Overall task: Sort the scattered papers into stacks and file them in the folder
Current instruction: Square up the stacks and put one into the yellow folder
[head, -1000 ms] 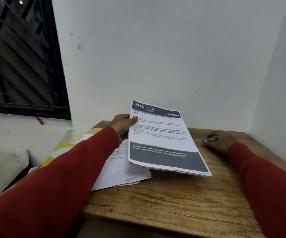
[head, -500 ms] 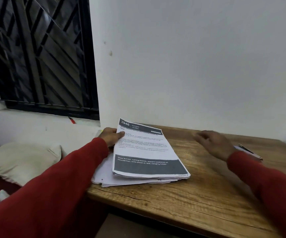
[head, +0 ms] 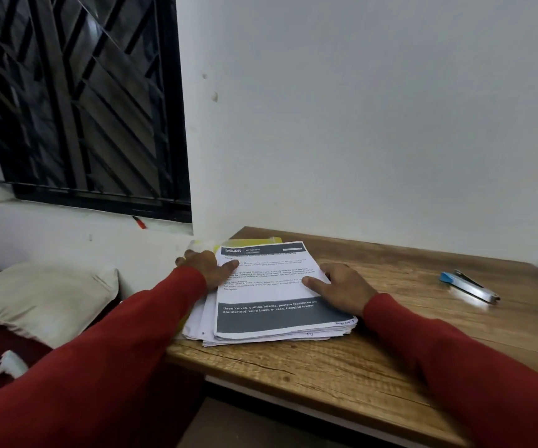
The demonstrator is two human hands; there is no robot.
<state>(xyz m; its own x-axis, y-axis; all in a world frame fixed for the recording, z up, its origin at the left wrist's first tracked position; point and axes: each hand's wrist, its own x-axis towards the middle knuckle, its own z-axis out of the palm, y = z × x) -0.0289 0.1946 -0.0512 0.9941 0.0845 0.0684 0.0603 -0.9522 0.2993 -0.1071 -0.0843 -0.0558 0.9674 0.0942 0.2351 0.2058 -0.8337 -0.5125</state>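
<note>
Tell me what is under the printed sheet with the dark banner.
Under the printed sheet lies a stack of white papers, edges fanned at left and front. A yellow folder peeks out behind it. Both hands cover the sheet's sides; the lower pages' contents are hidden.

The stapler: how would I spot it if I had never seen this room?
Start at the wooden table in the corner of the white walls. Both hands rest on the paper stack at its left end; look instead to the far right, where the stapler lies alone on bare wood. It is a small silver metal tool with a bright blue end, the only shiny thing there.
</note>
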